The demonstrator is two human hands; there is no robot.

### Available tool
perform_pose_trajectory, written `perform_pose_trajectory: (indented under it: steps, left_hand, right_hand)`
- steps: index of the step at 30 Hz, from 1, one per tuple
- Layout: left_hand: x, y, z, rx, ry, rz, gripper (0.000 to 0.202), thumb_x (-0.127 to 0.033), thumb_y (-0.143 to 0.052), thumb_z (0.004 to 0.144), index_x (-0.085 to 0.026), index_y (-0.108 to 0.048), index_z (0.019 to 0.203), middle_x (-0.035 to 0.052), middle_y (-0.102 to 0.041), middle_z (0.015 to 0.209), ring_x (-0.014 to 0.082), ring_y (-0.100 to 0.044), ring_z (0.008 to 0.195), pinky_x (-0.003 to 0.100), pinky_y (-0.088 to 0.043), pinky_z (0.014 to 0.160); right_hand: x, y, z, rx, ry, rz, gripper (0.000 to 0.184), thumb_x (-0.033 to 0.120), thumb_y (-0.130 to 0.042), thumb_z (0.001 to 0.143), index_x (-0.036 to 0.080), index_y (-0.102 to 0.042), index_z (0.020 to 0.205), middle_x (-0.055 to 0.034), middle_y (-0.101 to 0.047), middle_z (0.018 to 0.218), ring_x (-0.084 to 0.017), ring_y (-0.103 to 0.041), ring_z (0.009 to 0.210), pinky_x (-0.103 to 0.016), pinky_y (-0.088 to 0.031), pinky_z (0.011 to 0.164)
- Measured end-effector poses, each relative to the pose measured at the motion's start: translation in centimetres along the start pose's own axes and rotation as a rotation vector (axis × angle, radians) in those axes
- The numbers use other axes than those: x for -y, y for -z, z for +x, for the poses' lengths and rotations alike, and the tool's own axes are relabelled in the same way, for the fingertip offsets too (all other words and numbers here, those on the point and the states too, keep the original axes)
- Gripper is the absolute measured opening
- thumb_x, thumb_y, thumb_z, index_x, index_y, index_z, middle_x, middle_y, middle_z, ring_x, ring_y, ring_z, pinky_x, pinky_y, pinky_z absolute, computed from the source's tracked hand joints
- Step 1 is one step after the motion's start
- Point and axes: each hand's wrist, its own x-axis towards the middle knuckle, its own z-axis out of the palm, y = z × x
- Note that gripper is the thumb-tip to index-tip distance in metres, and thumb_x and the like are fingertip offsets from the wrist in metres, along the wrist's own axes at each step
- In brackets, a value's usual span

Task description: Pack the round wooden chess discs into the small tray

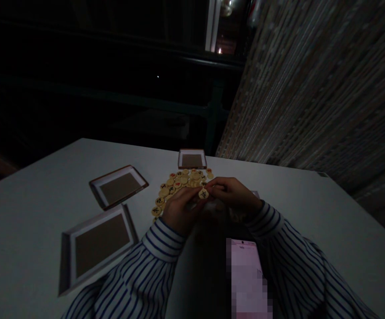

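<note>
Both hands meet over a white table (312, 212) in dim light. My left hand (179, 210) and my right hand (234, 192) pinch one round pale game piece (203, 193) with a dark character on it, held between the fingertips of both. Just beyond them lies a heap of similar round pieces (179, 181), marked in red or black. Both wrists wear blue-and-white striped sleeves.
Three shallow box trays with brown floors lie on the table: a large one (96, 243) at near left, one (118, 187) behind it, a small one (192, 159) past the heap. A lit phone screen (245, 274) sits near my body. A brick wall (312, 88) rises at right.
</note>
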Motion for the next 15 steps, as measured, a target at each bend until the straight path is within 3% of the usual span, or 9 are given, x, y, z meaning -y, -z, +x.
perform_pose_trajectory:
  steps: [7,15]
  left_hand:
    - [0.27,-0.35,0.05,0.015,0.132,-0.132,0.026,-0.027,-0.060,0.072,-0.017,-0.064,0.095,0.0040,-0.063,0.076,0.0129,-0.058,0.065,0.026,-0.050,0.060]
    - [-0.45,-0.59,0.19,0.022,0.364,-0.431,0.027,-0.024,-0.063,0.066,-0.015,-0.064,0.092,0.0016,-0.064,0.069,0.0111,-0.057,0.059,0.024,-0.051,0.057]
  right_hand:
    - [-0.17,0.08,-0.08,-0.025,0.015,-0.090,0.021,0.032,-0.049,0.077,0.015,-0.059,0.085,-0.0003,-0.061,0.066,-0.011,-0.055,0.059,-0.021,-0.042,0.053]
    - [-0.40,0.37,-0.06,-0.036,0.049,-0.131,0.019,0.029,-0.052,0.075,0.015,-0.061,0.085,-0.0015,-0.064,0.071,-0.012,-0.059,0.067,-0.022,-0.043,0.057]
